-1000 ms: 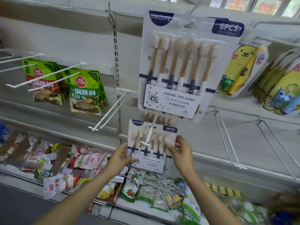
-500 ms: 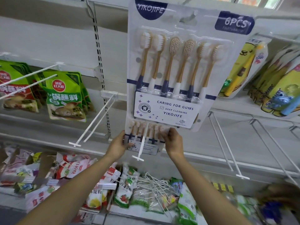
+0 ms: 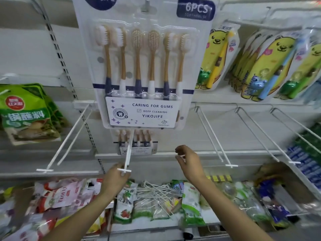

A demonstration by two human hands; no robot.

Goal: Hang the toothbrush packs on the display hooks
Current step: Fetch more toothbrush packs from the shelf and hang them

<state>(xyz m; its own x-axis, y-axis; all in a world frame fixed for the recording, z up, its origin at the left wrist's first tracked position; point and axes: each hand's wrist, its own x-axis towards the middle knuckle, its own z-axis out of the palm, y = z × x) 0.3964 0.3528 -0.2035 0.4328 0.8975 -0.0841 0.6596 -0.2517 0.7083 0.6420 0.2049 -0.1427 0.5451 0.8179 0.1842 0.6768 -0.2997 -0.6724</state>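
Note:
A large six-toothbrush pack (image 3: 142,66) hangs from an upper hook close to the camera. Behind and below it, a second toothbrush pack (image 3: 137,142) hangs far back on a white display hook (image 3: 128,153). My left hand (image 3: 116,180) is at the front tip of that hook, its fingers touching the end tag. My right hand (image 3: 189,162) hovers free to the right with fingers loosely curled and holds nothing. Both hands are apart from the hung pack.
Empty white hooks (image 3: 215,134) jut out to the right and to the left (image 3: 66,138). Yellow children's toothbrush packs (image 3: 267,66) hang upper right, green snack bags (image 3: 29,113) at left. The bottom shelf holds loose hooks (image 3: 156,190) and mixed packets.
Both hands let go of the lower toothbrush pack, which now hangs at the back of the hook. The hands drew back toward me; the camera moved closer and lower.

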